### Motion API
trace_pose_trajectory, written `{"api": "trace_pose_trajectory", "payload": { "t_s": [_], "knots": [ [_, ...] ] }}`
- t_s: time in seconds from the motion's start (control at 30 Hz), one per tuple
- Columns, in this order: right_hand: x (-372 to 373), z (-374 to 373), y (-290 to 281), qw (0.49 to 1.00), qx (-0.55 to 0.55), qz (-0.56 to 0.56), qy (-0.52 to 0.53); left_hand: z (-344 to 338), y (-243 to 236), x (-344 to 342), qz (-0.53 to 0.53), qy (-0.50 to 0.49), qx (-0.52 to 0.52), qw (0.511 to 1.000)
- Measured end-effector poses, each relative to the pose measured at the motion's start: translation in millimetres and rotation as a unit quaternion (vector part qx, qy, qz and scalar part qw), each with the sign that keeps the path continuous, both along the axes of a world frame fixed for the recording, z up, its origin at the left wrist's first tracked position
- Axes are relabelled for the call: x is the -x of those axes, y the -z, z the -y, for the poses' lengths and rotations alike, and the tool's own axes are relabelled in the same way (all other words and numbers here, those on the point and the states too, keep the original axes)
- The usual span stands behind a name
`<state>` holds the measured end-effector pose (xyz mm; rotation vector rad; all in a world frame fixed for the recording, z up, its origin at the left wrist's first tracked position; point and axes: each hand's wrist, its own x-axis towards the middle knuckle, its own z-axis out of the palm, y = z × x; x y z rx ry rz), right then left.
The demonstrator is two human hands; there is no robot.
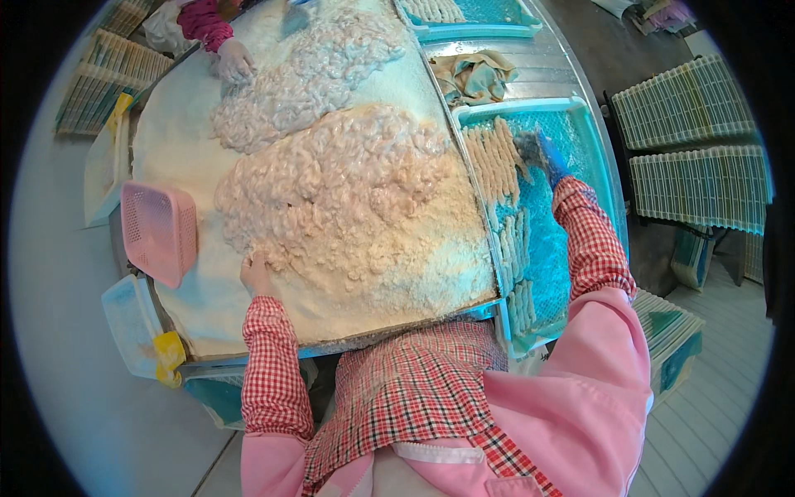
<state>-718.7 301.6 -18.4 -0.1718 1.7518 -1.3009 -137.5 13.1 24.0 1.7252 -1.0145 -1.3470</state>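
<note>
A large heap of pale, wet meat strips [331, 182], partly dusted with flour, lies on the floured table [186, 215]. At the heap's near left edge, my bare left hand [256, 268] has its fingers closed; what they hold is hidden. My right hand [544, 156], in a blue and dark glove, reaches over a turquoise tray [609, 182] on the right. Its fingers close on a coated strip at the end of a row of flour-coated strips [491, 161]. Shorter rows of coated strips [514, 244] lie nearer to me in that tray.
Across the table, a co-worker's gloved hand [235, 62] touches the far heap. A crumpled cloth [476, 76] lies between my tray and another turquoise tray [480, 31]. A pink basket [159, 234] stands at the left edge. Stacked trays [696, 186] rise at the right.
</note>
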Motion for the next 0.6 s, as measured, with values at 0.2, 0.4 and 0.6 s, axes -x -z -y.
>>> {"api": "trace_pose_trajectory", "payload": {
  "t_s": [0.2, 0.4, 0.6],
  "knots": [
    [-27.2, -43.9, -8.2, 0.995, -0.051, -0.035, -0.074, -15.3, -4.7, -9.4, -0.048, 0.009, 0.059, 0.997],
    [-27.6, -113.4, 29.9, 0.999, 0.017, -0.006, 0.039, -57.0, -23.8, -78.9, 0.238, 0.505, 0.342, 0.756],
    [-184.6, -13.3, -54.7, 0.972, 0.138, -0.189, 0.010, -75.7, 2.8, -101.4, 0.357, 0.376, 0.209, 0.829]
  ]
}}
